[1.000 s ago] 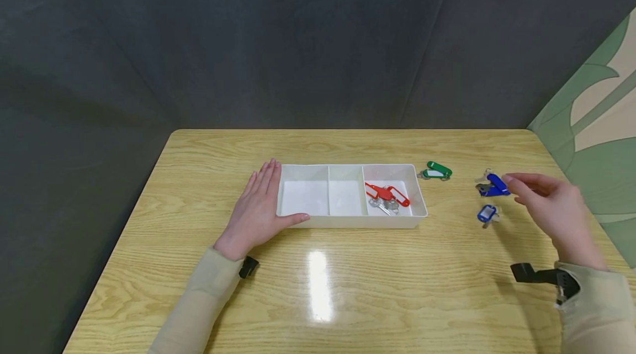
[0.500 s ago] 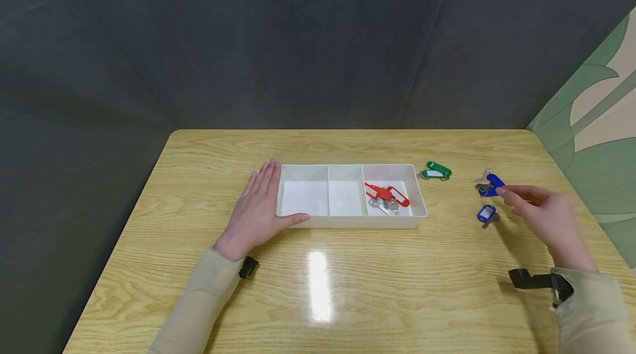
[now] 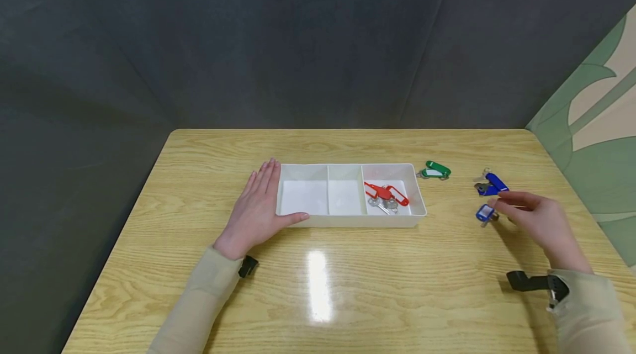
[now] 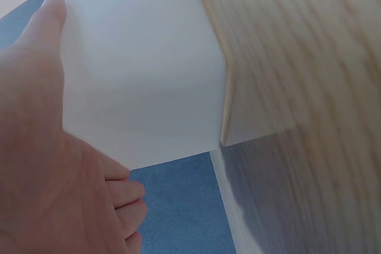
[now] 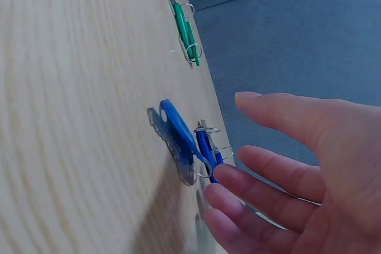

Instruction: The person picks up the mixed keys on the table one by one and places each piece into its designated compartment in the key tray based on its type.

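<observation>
My left hand lies with straight fingers against the left end of a white three-compartment tray, its thumb along the front rim. In the left wrist view the left palm rests beside the tray wall. My right hand hovers at the right, fingertips right at a single key with a blue tag. In the right wrist view the right hand has thumb and fingers apart, fingertips close to the ring of that blue tag. Just behind lie more keys with blue tags.
Keys with red tags lie in the tray's right compartment. Keys with green tags lie on the wooden table just right of the tray. A dark curtain hangs behind the table, a green patterned surface at right.
My right hand has come nearer and slightly left, from the pair of blue tags to the single blue-tagged key. The left hand and the tray stay as they were.
</observation>
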A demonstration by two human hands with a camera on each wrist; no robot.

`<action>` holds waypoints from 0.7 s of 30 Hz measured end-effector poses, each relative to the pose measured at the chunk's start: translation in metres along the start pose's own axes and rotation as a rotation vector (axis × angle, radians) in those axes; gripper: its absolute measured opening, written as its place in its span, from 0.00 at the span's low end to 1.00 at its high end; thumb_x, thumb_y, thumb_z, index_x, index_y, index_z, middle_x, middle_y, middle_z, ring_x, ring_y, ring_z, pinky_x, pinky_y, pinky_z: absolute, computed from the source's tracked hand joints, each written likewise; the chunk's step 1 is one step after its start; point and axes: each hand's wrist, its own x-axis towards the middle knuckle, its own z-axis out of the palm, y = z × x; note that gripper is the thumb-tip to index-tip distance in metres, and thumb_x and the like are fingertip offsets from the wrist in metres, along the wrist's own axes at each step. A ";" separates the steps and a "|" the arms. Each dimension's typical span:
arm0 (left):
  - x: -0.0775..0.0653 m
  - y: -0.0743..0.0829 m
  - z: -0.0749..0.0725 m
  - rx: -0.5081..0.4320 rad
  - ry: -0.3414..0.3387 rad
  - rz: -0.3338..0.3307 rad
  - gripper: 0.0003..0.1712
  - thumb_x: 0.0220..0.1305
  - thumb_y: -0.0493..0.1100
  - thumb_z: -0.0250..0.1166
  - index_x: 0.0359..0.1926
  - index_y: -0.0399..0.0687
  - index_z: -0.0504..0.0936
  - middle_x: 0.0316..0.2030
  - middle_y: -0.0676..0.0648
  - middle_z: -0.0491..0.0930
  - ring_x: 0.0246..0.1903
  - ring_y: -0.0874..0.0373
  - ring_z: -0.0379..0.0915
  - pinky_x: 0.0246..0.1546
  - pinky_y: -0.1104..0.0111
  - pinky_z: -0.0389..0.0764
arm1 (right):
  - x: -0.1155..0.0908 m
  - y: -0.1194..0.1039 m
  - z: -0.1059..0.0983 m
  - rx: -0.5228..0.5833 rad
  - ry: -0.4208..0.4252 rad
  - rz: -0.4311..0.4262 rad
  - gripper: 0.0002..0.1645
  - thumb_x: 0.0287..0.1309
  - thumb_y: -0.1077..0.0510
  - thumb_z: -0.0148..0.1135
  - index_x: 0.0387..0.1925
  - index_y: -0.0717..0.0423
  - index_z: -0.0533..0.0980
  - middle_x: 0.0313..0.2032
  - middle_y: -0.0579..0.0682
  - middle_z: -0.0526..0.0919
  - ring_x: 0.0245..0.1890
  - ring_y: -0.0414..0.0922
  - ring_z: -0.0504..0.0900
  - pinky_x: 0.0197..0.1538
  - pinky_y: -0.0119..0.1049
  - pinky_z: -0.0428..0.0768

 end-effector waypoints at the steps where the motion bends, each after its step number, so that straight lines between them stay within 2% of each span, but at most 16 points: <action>1: 0.000 0.000 0.000 -0.001 0.000 0.000 0.73 0.56 0.87 0.47 0.80 0.38 0.37 0.80 0.39 0.36 0.78 0.50 0.28 0.76 0.60 0.32 | 0.000 0.001 0.001 -0.001 -0.004 -0.002 0.38 0.66 0.40 0.66 0.61 0.68 0.75 0.37 0.18 0.74 0.35 0.22 0.74 0.34 0.22 0.75; 6: 0.001 0.000 -0.001 -0.006 0.002 0.001 0.73 0.57 0.87 0.47 0.80 0.38 0.37 0.80 0.39 0.36 0.78 0.50 0.28 0.76 0.60 0.33 | 0.002 0.003 0.003 -0.020 -0.003 -0.005 0.38 0.66 0.41 0.67 0.61 0.70 0.75 0.35 0.19 0.76 0.34 0.21 0.74 0.34 0.20 0.74; 11: 0.001 -0.001 -0.001 0.000 -0.004 -0.003 0.73 0.56 0.88 0.46 0.80 0.38 0.36 0.80 0.40 0.35 0.78 0.50 0.27 0.76 0.60 0.32 | 0.001 0.003 0.004 -0.048 -0.004 0.017 0.40 0.65 0.39 0.67 0.62 0.69 0.75 0.38 0.24 0.76 0.34 0.22 0.73 0.33 0.23 0.74; 16: 0.001 -0.001 0.000 0.004 -0.007 -0.005 0.73 0.56 0.88 0.46 0.81 0.38 0.36 0.80 0.40 0.35 0.78 0.50 0.27 0.76 0.60 0.32 | 0.000 0.003 0.006 -0.077 -0.011 0.047 0.42 0.64 0.38 0.68 0.62 0.69 0.75 0.46 0.42 0.82 0.35 0.25 0.73 0.33 0.25 0.75; 18: 0.001 -0.001 0.000 0.004 -0.008 -0.006 0.73 0.55 0.88 0.46 0.81 0.39 0.36 0.80 0.40 0.35 0.78 0.50 0.27 0.76 0.60 0.32 | 0.000 0.004 0.007 -0.075 -0.011 0.049 0.42 0.63 0.38 0.69 0.62 0.69 0.75 0.47 0.46 0.83 0.34 0.25 0.73 0.33 0.24 0.76; 21: 0.001 -0.001 0.000 0.002 -0.011 -0.008 0.73 0.55 0.88 0.46 0.81 0.39 0.36 0.80 0.40 0.35 0.78 0.50 0.27 0.76 0.60 0.32 | 0.001 0.006 0.007 -0.072 -0.008 0.042 0.41 0.63 0.39 0.69 0.61 0.69 0.76 0.44 0.42 0.83 0.34 0.23 0.73 0.32 0.23 0.76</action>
